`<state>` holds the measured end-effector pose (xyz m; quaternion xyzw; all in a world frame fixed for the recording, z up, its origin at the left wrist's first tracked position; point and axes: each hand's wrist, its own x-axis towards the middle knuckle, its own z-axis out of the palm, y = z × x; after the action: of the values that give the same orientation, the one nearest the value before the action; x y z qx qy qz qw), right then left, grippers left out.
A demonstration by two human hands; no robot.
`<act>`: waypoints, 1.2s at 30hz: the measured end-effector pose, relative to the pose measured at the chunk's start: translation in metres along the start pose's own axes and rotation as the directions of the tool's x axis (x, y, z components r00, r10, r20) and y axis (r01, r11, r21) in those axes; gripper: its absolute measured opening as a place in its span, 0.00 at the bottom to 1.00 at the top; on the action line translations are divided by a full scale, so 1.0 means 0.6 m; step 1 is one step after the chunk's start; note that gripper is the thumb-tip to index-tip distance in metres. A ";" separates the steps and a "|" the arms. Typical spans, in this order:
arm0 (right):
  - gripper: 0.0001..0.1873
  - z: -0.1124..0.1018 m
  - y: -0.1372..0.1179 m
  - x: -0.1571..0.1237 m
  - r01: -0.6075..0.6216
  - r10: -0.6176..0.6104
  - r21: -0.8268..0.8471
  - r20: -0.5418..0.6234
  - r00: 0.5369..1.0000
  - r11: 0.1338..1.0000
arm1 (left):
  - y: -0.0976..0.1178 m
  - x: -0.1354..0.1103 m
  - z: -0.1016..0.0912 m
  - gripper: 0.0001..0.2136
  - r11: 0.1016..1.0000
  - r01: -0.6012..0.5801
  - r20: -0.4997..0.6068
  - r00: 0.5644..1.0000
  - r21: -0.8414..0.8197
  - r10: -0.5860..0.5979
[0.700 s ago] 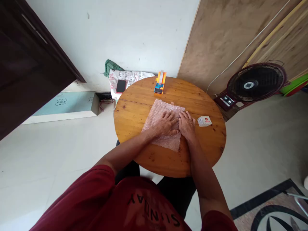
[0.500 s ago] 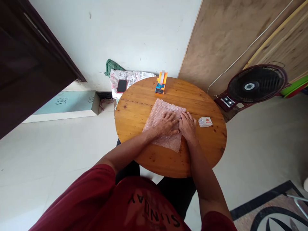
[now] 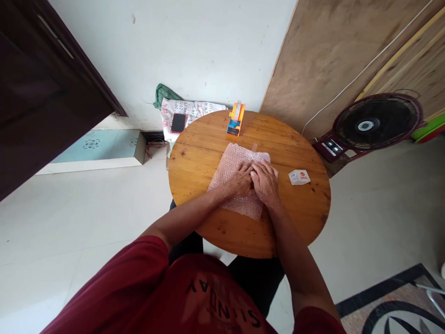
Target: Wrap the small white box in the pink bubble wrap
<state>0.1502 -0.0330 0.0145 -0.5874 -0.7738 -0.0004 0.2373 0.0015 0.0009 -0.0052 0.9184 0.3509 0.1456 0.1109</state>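
A pink sheet of bubble wrap lies on the round wooden table. Both hands rest on its right half, side by side. My left hand lies flat with the fingers stretched onto the wrap. My right hand presses down beside it, its fingers partly over the left hand's fingertips. Whether anything lies under the hands is hidden. A small white box with a red mark sits on the table just right of my right hand.
An orange and blue tape dispenser stands at the table's far edge. Beyond the table, a black phone lies on a printed sack by the wall. A dark floor fan stands at the right. A dark cabinet fills the left.
My right hand has slid left across the wrap and now overlaps the left hand's fingertips. The left hand has stayed where it was.
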 end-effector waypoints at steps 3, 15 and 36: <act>0.25 0.003 0.003 0.001 -0.051 0.050 0.042 0.031 0.998 0.998 | 0.003 0.000 -0.001 0.36 1.000 0.005 0.005 1.000 -0.022 -0.005; 0.26 0.005 0.028 -0.001 -0.089 0.084 0.044 0.108 0.991 0.995 | -0.041 0.001 -0.037 0.25 0.983 -0.055 -0.066 0.997 -0.173 0.044; 0.32 -0.006 0.054 -0.002 -0.035 0.025 0.041 0.229 0.973 0.999 | -0.113 -0.013 -0.067 0.14 0.806 0.591 -0.175 0.797 0.027 -0.579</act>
<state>0.1812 -0.0252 0.0083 -0.5897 -0.7868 0.0880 0.1596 -0.0595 0.0488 0.0103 0.7542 0.6305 0.1624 0.0852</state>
